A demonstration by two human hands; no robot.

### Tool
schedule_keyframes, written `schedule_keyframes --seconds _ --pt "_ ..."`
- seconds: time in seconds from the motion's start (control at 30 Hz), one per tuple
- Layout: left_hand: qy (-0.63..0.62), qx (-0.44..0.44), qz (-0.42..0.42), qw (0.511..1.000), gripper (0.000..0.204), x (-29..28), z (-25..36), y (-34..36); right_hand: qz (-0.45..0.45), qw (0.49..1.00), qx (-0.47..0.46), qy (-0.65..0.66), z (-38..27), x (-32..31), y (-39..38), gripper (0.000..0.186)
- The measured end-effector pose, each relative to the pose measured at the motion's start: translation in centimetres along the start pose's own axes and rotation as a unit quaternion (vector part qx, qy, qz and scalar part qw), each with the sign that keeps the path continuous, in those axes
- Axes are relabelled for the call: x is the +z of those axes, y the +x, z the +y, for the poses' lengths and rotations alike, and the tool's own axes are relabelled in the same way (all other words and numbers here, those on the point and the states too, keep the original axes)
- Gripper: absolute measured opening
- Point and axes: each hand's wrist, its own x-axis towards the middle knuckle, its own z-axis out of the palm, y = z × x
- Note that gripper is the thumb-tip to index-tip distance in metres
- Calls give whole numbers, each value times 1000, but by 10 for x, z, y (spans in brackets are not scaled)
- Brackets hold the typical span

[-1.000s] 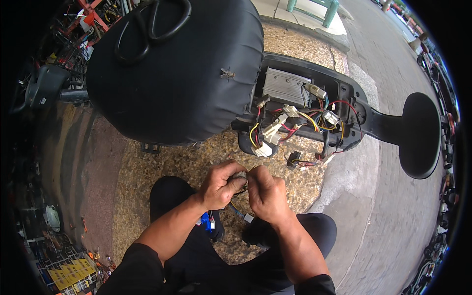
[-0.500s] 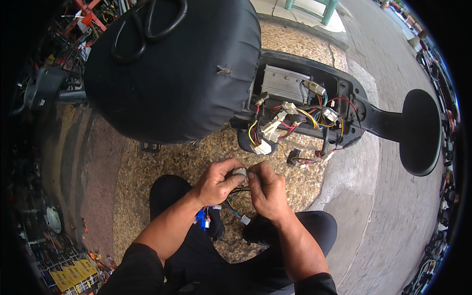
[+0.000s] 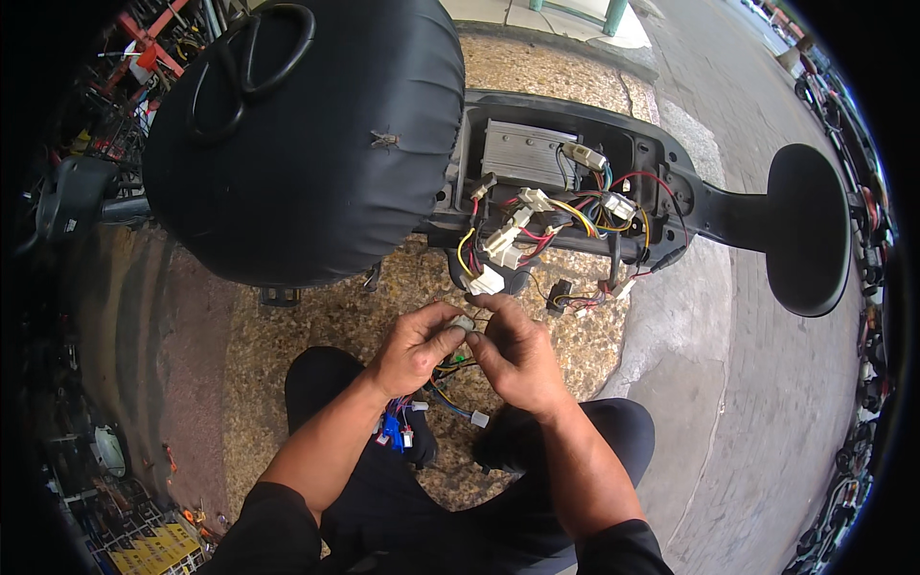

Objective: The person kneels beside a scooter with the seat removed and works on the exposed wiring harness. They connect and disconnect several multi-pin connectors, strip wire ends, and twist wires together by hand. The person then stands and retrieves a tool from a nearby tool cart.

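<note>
A: Grip?
B: Left hand (image 3: 412,353) pinches a pale connector (image 3: 463,323) above speckled ground (image 3: 331,311); right hand (image 3: 517,356), thumb and forefinger parted, is beside it.
A: Progress?
B: Connector is in hand; white plug (image 3: 479,420) looks unmated.

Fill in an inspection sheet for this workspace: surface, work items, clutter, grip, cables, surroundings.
Surface: mottled, pebbled ground.
Work items: small pale connector; open black compartment holding a silver metal box.
Clutter: jumbled parts at the left edge; insect on the black seat.
Grip: left hand pinches the pale connector; right hand has thumb and forefinger parted beside it, contact unclear.
Cables: multicoloured wires spill over the compartment's edge; blue connector near the knees.
Surroundings: grey paving to the right.
</note>
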Motion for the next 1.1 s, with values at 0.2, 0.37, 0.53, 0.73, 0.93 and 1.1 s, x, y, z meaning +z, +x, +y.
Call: schedule_keyframes --seconds 0.2,0.37,0.53,0.73,0.93,1.1 --pt "-50 -120 -31 991 24 -4 1 -1 -24 1000 -10 15 12 3 4 21" --pt "-26 -124 57 990 24 -9 -1 4 34 991 94 95 35 -2 9 17" --pt "-163 -182 110 963 31 -27 3 5 117 983 143 -12 74 -12 14 18" --pt "-235 -177 149 944 34 -28 1 6 40 918 234 -318 122 -5 2 27" --pt "-280 -189 119 934 37 -30 0 5 -44 881 319 -347 148 10 -8 28" --pt "-278 -182 105 937 36 -29 -3 4 -110 883 321 -324 190 27 -13 27"
